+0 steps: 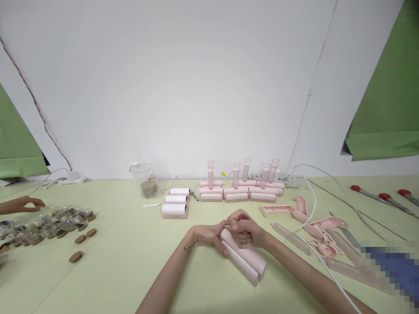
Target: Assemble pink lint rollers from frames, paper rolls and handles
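Observation:
A pale pink lint roller (250, 260) with a long white roll lies tilted over the table in front of me. My left hand (212, 236) grips its far left end, thumb along the near side. Closed in a fist, my right hand (246, 231) is wrapped round the roller's upright pink handle, whose darker round end (243, 216) shows above the fingers. The joint between handle and body is mostly hidden by the hand. Beyond my hands stand several similar pink lint rollers (236, 195) with upright handles and heart-shaped tips.
White sticky rolls (174, 210) lie left of the rollers. Loose pink plastic parts (327, 224), clear pink tubes (291, 237) and a white cable (314, 203) lie at right, with red-ended tools (386, 197) beyond. At left, another person's hand (22, 204) is over small glass domes (49, 224).

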Motion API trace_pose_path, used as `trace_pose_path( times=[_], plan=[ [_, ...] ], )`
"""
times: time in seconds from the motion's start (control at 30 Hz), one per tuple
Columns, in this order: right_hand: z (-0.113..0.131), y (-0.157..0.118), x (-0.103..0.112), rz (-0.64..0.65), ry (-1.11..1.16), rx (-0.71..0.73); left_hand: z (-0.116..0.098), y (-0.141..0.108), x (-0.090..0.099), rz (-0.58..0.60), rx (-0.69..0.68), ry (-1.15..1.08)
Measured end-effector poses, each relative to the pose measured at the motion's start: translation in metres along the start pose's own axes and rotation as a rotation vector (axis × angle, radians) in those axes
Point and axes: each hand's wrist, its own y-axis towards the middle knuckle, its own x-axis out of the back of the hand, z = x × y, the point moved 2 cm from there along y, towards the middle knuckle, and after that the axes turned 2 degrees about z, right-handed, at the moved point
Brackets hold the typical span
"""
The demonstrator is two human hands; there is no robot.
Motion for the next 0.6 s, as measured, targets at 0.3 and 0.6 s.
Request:
trace_pose_path(
  times=[0.3, 0.6],
  plan=[
    [-0.002, -0.002, -0.004, -0.054, 0.026, 0.079, 0.007, -0.031, -0.094, -0.913, 0.074, 0.196],
    [-0.001, -0.004, -0.002, -0.106, 0.014, 0.088, -0.003, 0.005, -0.110, -1.093, 0.037, 0.249]
  ],
)
